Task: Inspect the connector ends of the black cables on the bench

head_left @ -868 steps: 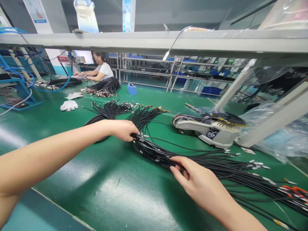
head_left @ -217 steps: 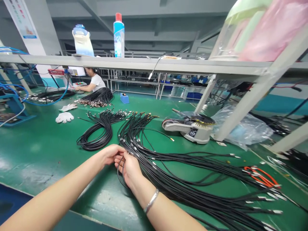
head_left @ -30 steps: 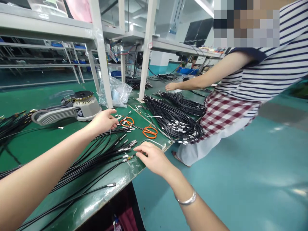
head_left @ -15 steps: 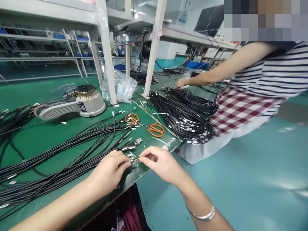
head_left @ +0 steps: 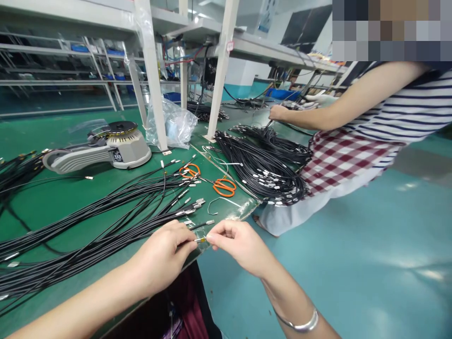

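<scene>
L hand [head_left: 158,254] and R hand [head_left: 240,245] both pinched shut on one black cable's gold-tipped end [head_left: 201,239] at desk edge [head_left: 243,214], w/ loose cables [head_left: 106,207] left, coiled pile [head_left: 261,169] done far right.

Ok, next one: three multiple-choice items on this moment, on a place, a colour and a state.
1. Where is the tape dispenser? A upper shelf; B green bench, left of the plastic bag; C floor.
2. What colour are the scissors' handles? A blue; B white; C orange.
3. What is the right hand doing? A pinching a cable end; B lying flat; C gripping scissors.

1 B: it stands beside the bag. 2 C: orange loops show. 3 A: fingertips meet the end by the left hand.
</scene>
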`<state>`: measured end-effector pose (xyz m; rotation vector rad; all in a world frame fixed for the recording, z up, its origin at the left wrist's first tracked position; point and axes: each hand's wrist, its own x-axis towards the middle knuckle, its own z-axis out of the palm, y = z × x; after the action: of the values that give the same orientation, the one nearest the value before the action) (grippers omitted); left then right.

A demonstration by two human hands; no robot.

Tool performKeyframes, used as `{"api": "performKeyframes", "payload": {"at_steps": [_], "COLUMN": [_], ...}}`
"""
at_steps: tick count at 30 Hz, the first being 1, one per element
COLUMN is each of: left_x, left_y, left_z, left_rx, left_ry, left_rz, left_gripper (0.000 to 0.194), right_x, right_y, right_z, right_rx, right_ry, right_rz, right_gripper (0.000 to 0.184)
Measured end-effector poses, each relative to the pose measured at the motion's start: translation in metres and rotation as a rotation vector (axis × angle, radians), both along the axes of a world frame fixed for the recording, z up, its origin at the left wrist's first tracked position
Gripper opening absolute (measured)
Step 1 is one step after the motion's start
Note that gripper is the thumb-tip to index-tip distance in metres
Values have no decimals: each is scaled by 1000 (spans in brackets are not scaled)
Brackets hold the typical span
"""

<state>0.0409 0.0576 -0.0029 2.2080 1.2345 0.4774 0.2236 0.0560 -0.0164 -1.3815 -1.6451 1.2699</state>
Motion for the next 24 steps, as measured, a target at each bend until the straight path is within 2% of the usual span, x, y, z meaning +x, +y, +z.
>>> {"api": "performKeyframes", "payload": {"at_steps": [3,6,8,9,11,13,21,24], "left_x": [-1,-1,1,2,3,5,10,8], "left_y": [-1,0,0,0,-1,-3,-15,-20], "left_z": [1,3,3,4,4,3,-8,-3], "left_rx": [33,-205,-378,-415,-380,-290,-120,-76], "left_ry": [10,-56,-105,-118,-120,-101,-43,-45], "left_rz": [3,60,86,92,86,66,68,48], "left_gripper": [21,20,23,23,23,22,19,19], "right_x": [-4,-7,-8,-8,-7,-6,-10,-8], "right_y": [-6,-12,-15,-16,-18,-18,-24,-21], "right_z": [0,-1,-2,-2,-2,-2,-10,-4], "right_rx": [142,288,204,131,18,-22,-2,3], "right_ry": [-41,-93,-60,-28,27,47,57,49], "right_rz": [-42,-86,-82,-73,-51,-46,6,40], "right_gripper": [14,12,13,13,15,15,16,18]}}
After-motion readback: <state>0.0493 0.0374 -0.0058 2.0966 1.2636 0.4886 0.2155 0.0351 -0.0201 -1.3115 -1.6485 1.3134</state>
